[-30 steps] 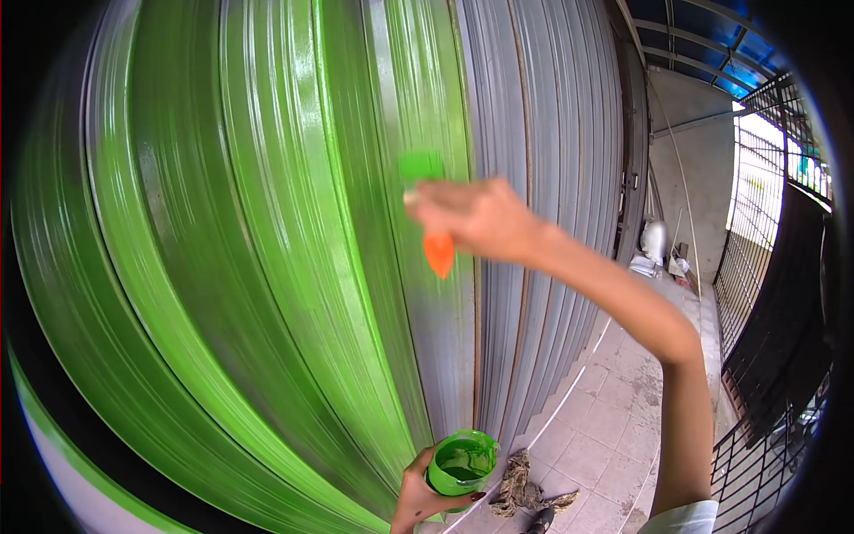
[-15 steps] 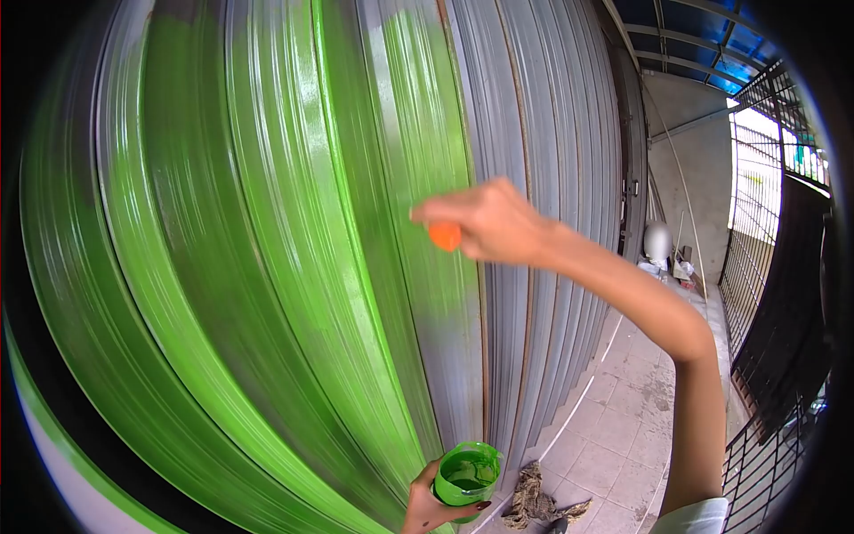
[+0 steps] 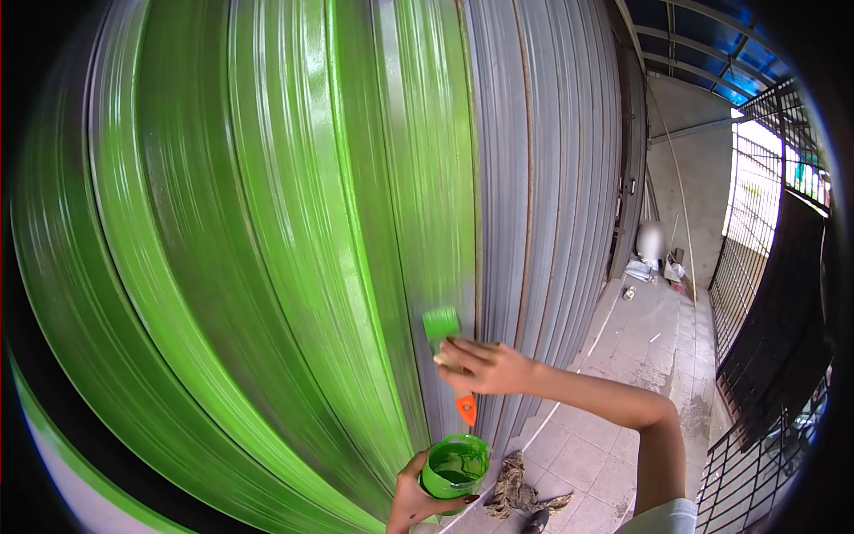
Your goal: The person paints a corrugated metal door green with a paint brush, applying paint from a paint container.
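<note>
My right hand is closed around a paintbrush with an orange handle end. Its green-coated bristles point up and lie at the lower part of a folded metal panel, where green paint meets bare grey. Below, my left hand grips a clear cup of green paint, held upright with its mouth facing up. Wet-looking green covers the panels to the left, with streaks of grey showing through. Further right the ribbed metal is plain grey.
A crumpled, patterned rag lies on the tiled floor beside the cup. Along the right side runs a metal grille with dark cloth on it. Several small items lie by the far wall.
My right hand has moved down with the brush, from mid-panel to just above the cup. Green now covers more of the panel above it. The cup has shifted slightly left.
</note>
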{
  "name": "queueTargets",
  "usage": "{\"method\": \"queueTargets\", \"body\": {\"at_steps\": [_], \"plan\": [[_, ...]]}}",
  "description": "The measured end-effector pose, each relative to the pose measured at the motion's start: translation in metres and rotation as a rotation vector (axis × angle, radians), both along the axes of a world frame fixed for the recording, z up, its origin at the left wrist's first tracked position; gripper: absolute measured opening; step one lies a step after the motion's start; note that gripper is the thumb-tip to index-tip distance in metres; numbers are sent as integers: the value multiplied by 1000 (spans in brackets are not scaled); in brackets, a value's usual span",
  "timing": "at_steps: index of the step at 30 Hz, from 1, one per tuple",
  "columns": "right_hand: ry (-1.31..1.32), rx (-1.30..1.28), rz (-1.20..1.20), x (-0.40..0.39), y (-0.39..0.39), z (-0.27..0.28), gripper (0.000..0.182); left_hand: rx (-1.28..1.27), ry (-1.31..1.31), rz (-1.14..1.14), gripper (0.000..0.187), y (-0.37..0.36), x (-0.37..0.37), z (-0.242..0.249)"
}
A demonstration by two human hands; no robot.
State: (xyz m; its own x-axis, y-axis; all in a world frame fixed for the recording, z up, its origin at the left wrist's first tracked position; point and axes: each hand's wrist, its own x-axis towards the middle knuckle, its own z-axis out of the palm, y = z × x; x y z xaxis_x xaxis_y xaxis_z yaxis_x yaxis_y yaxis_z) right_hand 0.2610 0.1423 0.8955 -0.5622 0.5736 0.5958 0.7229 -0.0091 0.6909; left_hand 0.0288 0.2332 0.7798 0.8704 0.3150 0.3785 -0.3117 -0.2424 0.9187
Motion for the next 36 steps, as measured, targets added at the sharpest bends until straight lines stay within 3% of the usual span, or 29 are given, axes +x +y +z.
{"method": "queueTargets", "body": {"at_steps": [4, 7, 9, 12, 16, 21, 25, 36], "plan": [[418, -310, -60, -8, -22, -26, 20, 73, -65, 11, 76, 1, -4, 7], [941, -300, 260, -26, -40, 29, 25, 233, -79, 18, 88, 7, -9, 15], [1411, -195, 512, -63, -57, 57, 17, 338, -81, 41, 95, 8, -16, 26], [1394, -425, 697, -82, -84, 74, 12, 404, -97, 78, 97, 9, -18, 38], [1123, -538, 426, -112, -107, 75, 18, 472, -108, 70, 100, 14, -16, 47], [1077, -553, 235, -126, -124, 71, 24, 550, -199, 25, 96, 14, -7, 66], [849, -573, 266, -117, -125, 50, 34, 631, -255, -22, 94, 10, 3, 80], [847, -641, 174, -119, -112, 26, 49, 726, -287, -66, 90, 6, 12, 92]]}}
